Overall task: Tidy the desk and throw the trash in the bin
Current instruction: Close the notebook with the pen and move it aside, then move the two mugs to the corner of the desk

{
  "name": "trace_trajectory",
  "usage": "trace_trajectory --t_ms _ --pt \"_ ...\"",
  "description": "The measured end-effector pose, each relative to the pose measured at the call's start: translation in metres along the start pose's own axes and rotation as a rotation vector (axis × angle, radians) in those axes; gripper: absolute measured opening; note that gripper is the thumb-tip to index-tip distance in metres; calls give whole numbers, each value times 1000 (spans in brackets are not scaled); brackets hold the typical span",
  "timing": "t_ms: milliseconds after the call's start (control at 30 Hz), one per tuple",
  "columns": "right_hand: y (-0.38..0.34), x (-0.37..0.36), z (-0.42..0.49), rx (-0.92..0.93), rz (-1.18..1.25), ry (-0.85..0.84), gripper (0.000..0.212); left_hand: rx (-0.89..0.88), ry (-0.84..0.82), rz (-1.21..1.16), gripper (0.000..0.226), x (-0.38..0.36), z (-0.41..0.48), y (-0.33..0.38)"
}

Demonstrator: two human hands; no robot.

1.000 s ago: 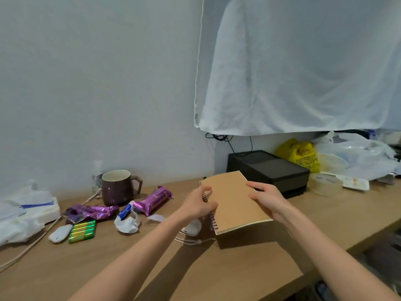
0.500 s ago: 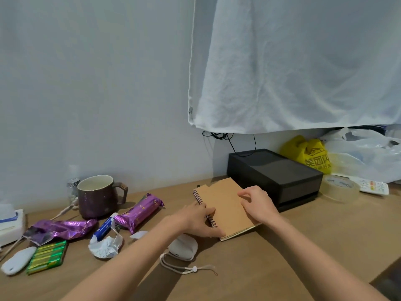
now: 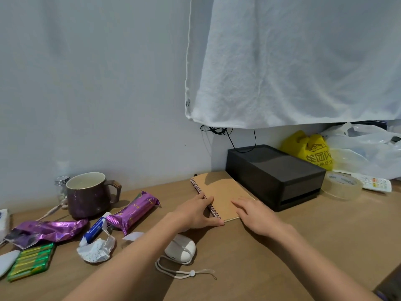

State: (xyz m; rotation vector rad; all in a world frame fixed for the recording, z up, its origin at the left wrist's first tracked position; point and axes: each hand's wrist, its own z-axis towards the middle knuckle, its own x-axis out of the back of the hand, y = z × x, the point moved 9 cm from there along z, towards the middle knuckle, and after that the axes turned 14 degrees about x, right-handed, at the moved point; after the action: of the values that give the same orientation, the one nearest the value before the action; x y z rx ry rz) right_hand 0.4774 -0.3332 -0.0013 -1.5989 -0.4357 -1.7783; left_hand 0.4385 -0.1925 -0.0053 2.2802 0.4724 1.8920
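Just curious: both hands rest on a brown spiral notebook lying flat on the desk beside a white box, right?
Not quite. In the head view the box is black, not white; the left hand and right hand do rest on the notebook, flat on the desk.

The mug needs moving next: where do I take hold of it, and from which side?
Take the purple mug by its handle, coming from the right: it stands upright, handle pointing right, and a small jar crowds its left side.

I see the wooden desk (image 3: 303,246) carrying a kraft-brown spiral notebook (image 3: 223,192), black plastic drawer box (image 3: 273,170), purple ceramic mug (image 3: 89,196) — crumpled purple foil wrapper (image 3: 47,231) leftward.
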Motion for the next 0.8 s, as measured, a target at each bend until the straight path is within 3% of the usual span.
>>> trace_trajectory --t_ms 367,567,800 --pt "8 2 -1 -61 -99 60 43 -36 -16 8 86 -2 7 11" --pt "-1 11 -9 -120 -41 13 43 -101 148 10 65 24 -28 5" --pt "-78 79 -35 -10 50 336 37 -82 431 -150 41 87 -113 -39"
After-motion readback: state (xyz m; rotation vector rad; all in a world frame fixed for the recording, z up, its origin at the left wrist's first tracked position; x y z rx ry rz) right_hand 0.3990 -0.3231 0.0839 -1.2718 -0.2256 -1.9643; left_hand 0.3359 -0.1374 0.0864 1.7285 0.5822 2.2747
